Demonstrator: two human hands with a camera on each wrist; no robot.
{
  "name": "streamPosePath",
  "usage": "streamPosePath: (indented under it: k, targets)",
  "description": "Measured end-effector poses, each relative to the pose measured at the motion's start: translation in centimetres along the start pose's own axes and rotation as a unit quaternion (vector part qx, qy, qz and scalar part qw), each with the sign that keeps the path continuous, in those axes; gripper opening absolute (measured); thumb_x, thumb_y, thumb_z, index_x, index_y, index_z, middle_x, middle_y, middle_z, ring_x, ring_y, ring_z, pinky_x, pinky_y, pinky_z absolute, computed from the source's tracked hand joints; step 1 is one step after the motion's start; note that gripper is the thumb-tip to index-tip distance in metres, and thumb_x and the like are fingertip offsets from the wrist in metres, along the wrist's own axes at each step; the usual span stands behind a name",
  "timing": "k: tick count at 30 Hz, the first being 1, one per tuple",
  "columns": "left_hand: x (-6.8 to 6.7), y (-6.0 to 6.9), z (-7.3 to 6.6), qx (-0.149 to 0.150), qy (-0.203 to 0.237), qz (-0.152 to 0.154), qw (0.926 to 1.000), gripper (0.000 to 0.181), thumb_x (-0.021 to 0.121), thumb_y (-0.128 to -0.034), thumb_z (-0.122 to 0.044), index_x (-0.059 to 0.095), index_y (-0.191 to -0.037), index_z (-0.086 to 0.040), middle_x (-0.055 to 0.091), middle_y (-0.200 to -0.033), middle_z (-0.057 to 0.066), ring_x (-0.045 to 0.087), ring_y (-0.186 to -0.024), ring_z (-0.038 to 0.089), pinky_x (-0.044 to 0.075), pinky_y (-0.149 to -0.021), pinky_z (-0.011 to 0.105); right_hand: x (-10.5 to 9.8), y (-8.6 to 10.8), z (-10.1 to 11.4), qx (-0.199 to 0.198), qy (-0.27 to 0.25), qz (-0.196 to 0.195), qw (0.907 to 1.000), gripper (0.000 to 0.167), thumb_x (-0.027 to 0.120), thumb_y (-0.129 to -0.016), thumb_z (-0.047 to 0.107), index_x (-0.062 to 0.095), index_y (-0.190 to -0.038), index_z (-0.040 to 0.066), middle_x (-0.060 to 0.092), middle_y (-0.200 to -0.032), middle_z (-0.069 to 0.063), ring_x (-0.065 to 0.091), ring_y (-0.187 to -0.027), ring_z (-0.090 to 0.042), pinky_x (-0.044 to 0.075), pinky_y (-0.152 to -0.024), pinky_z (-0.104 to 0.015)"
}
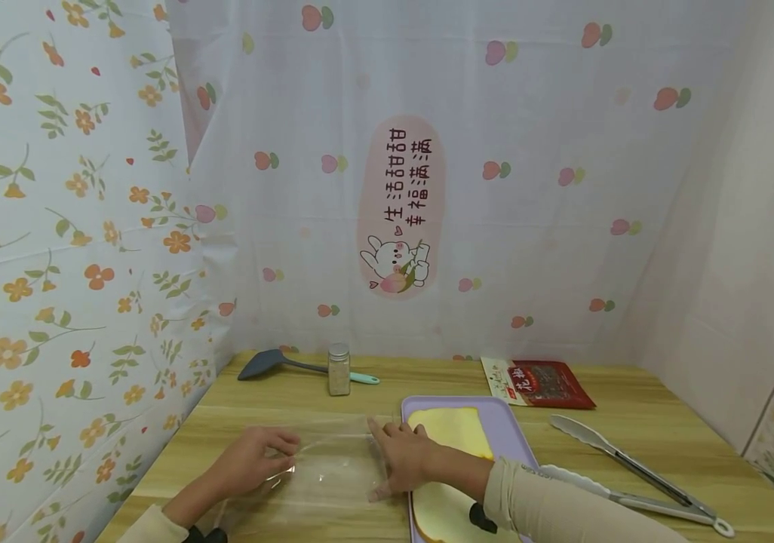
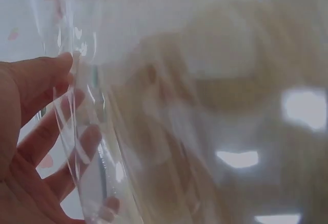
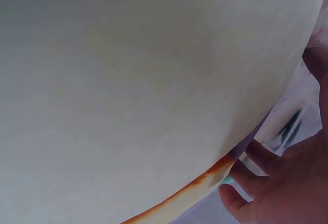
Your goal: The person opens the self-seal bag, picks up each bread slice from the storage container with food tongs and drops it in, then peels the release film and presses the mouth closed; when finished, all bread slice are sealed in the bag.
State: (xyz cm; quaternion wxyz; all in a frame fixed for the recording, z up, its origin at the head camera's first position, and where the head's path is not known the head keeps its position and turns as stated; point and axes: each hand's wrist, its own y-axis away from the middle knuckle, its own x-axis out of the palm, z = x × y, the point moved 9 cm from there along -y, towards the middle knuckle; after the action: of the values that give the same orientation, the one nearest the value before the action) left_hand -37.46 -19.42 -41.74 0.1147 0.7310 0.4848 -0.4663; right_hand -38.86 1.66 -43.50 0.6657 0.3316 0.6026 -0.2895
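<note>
I see the left hand (image 1: pixel 258 458) pinching clear film (image 1: pixel 333 461) edgewise. The right hand (image 1: pixel 410 455), fingers spread, overlaps the tray (image 1: pixel 501 426) rim. Tabletop (image 1: pixel 274 397) separates film from spatula (image 1: pixel 263 365).

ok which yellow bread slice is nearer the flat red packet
The far yellow bread slice on the purple tray; the near one is partly hidden by the beige sleeve.

Left grip (image 2: pixel 38 143) on clear film (image 2: pixel 174 131)
</note>
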Motion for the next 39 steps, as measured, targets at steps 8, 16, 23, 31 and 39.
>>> streamPosePath:
  k: [8, 16, 23, 31, 39]
  targets:
    - [-1.1, 0.9, -0.3, -0.004, 0.033, -0.066, 0.9973, 0.017, 0.075, -0.0888, -0.026, 0.08, -0.097, -0.012, 0.072, -0.114, 0.007, 0.066, -0.108, 0.034, 0.054, -0.087, 0.036, -0.7, -0.1, 0.6, -0.01, -0.001, -0.018, 0.9998, 0.078, 0.086, -0.067, 0.057, 0.057, -0.129, 0.019, 0.057, -0.123, -0.003, 0.053, -0.103, -0.02, 0.036, -0.077, -0.035]
    - [-2.5, 1.7, -1.3, 0.025, 0.014, -0.182, 0.9829, 0.008, 0.082, -0.0809, -0.013, 0.081, -0.089, -0.014, 0.075, -0.102, -0.002, 0.07, -0.098, 0.017, 0.054, -0.085, 0.029, -0.8, -0.2, 0.9, -0.008, 0.018, -0.01, 0.9997, 0.058, 0.086, -0.067, 0.058, 0.067, -0.112, 0.027, 0.059, -0.113, 0.002, 0.054, -0.096, -0.017, 0.039, -0.072, -0.038]
    - [-2.9, 1.8, -2.3, 0.07, 0.023, -0.208, 0.9754, 0.011, 0.083, -0.0782, -0.006, 0.08, -0.087, -0.012, 0.076, -0.095, -0.003, 0.07, -0.092, 0.01, 0.052, -0.082, 0.019, -0.9, -0.2, 0.5, 0.012, 0.046, -0.013, 0.9988, 0.104, 0.085, -0.063, 0.065, 0.044, -0.146, 0.015, 0.057, -0.122, -0.003, 0.056, -0.105, -0.022, 0.043, -0.076, -0.041]
    - [-2.7, 1.8, -1.6, 0.04, 0.036, -0.19, 0.9802, 0.007, 0.081, -0.0808, -0.007, 0.08, -0.086, -0.011, 0.076, -0.095, -0.002, 0.07, -0.092, 0.009, 0.054, -0.079, 0.022, -1.2, -0.2, 0.7, 0.014, 0.051, -0.016, 0.9985, 0.086, 0.086, -0.062, 0.064, 0.057, -0.124, 0.012, 0.056, -0.108, 0.001, 0.055, -0.094, -0.018, 0.044, -0.072, -0.041]
    - [-2.6, 1.7, -1.4, 0.016, 0.035, -0.195, 0.98, 0.009, 0.08, -0.0815, -0.007, 0.078, -0.083, -0.015, 0.076, -0.095, -0.003, 0.07, -0.091, 0.009, 0.055, -0.08, 0.026, -1.0, 0.0, 0.5, 0.026, 0.044, 0.0, 0.9987, 0.098, 0.082, -0.066, 0.066, 0.049, -0.141, 0.012, 0.054, -0.119, -0.004, 0.053, -0.105, -0.022, 0.041, -0.076, -0.039]
